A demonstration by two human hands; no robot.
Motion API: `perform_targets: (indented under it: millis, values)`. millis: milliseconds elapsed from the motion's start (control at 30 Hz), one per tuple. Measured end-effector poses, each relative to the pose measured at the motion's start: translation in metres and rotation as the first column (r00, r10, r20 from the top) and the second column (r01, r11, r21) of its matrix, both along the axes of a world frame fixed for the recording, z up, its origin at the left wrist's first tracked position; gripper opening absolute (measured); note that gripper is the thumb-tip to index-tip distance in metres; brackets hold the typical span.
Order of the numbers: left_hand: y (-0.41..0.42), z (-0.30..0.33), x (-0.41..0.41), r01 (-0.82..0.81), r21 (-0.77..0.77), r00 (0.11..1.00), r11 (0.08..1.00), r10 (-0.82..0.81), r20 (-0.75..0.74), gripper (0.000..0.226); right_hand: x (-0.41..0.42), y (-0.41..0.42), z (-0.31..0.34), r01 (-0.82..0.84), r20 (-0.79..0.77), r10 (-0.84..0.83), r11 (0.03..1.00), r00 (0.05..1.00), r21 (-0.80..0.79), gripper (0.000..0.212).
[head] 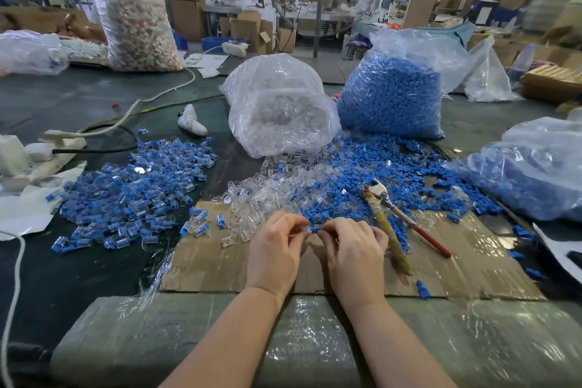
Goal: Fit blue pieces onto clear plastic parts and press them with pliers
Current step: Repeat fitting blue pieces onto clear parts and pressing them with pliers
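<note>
I count two hands: left hand pinches one clear part, right hand pinches one blue piece; one pliers just right.

Both hands on clear part

clear parts: glossy plastic | blue pieces: matt plastic | mat: cardboard | pliers handles: possibly tape-wrapped

Single head cam, wide-angle, looking forward and down over the desk. Sitting close above both hands at 6 o'clock; factory floor stretching away toward 12. No second view overlapping.
</note>
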State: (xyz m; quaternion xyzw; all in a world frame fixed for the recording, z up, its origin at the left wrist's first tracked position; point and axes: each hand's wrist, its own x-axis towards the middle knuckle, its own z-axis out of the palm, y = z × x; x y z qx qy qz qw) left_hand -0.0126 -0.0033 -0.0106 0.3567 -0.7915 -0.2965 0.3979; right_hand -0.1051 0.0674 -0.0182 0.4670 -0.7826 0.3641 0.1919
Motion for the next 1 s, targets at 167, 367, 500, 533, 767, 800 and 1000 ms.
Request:
perform_targets:
  millis: [167,367,500,533,767,800,1000]
  values:
    - [-0.0021,-0.0011,0.0002,-0.009,0.037,1.000,0.999,0.009,-0.006,0.011,-0.0005,-0.0005,0.0001,-0.001,0.040,0.000,1.000,0.999,0.018,0.011]
    - [-0.0041,-0.0047,-0.0011,0.022,0.128,1.000,0.991,-0.018,-0.026,0.010,0.0000,-0.0002,0.0027,-0.008,0.083,0.010,1.000,0.996,-0.019,0.010]
    - [-0.0048,-0.0058,-0.0013,0.064,0.225,0.998,0.972,-0.063,-0.013,0.005,-0.0002,-0.0003,0.0019,-0.033,0.096,0.033,0.999,0.995,0.000,0.013]
    - [-0.0047,-0.0056,-0.0015,0.068,0.233,0.998,0.970,-0.067,-0.013,0.005,-0.0003,-0.0004,0.0018,-0.037,0.096,0.037,0.999,0.995,0.000,0.013]
    - [-0.0025,-0.0019,-0.0008,0.067,0.215,0.998,0.974,-0.067,-0.006,0.007,0.0004,-0.0003,0.0025,-0.045,0.084,0.046,0.999,0.995,-0.017,0.016]
    - [-0.0025,-0.0016,-0.0007,0.068,0.220,0.998,0.973,-0.068,-0.007,0.007,0.0004,-0.0006,0.0023,-0.049,0.083,0.050,0.999,0.995,-0.017,0.017]
    - [-0.0024,-0.0013,-0.0008,0.090,0.211,0.996,0.973,-0.090,-0.012,0.007,0.0001,-0.0014,0.0019,-0.053,0.054,0.054,0.999,0.997,-0.010,0.016]
